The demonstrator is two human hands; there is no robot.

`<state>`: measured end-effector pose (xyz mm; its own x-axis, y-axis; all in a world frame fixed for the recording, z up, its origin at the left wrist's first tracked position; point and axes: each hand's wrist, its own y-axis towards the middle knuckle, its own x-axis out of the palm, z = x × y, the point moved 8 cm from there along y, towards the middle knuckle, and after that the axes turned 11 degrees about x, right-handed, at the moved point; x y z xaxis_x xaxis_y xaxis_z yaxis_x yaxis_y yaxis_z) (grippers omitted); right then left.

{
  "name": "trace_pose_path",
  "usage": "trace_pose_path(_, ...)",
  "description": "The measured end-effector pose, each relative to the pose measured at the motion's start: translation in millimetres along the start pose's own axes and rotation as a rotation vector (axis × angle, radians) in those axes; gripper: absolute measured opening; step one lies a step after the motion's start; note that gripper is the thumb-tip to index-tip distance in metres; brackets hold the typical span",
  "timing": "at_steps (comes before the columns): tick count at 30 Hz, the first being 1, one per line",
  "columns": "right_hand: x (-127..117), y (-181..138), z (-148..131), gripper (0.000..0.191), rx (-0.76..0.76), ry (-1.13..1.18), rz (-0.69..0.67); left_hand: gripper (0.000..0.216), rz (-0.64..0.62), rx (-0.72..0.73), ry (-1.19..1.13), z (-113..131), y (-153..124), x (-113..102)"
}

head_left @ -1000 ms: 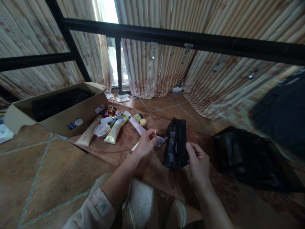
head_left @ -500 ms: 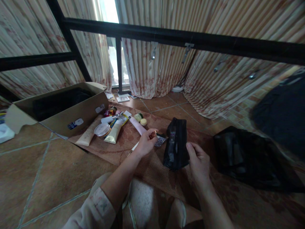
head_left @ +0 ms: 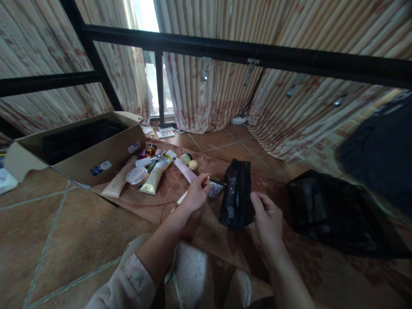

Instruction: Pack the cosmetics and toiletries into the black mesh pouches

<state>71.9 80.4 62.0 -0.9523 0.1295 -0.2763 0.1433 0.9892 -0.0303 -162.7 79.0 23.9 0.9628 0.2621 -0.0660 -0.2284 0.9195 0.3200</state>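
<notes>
left hand: narrow, thumb and fingers pinched on a small flat dark-edged glittery silver piece; we cannot tell whether the gold-coloured bit at the fingertips belongs to it
right hand: closed on the right side of a long black fabric pouch
pouch: we see it over the reddish-brown woven mat, its far end by the mat's far edge; whether it rests there we cannot tell
pouch feel: we judge it light, limp and apt to fold, best taken by the rims along its lengthwise slit
glittery piece: probably light, stiff and slick; we would hold it by its edges
mat's left corner: pale plastic tubes and small lidded jars, beside an open brown cardboard box
mat's right part: a large glossy black bag
</notes>
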Motion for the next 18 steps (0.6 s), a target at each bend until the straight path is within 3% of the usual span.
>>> trace_pose_path(18, 0.9, 0.6, 1.8, 0.041, -0.008, 0.02, -0.007, 0.023, 0.009, 0.037, 0.047, 6.6, 1.4, 0.2)
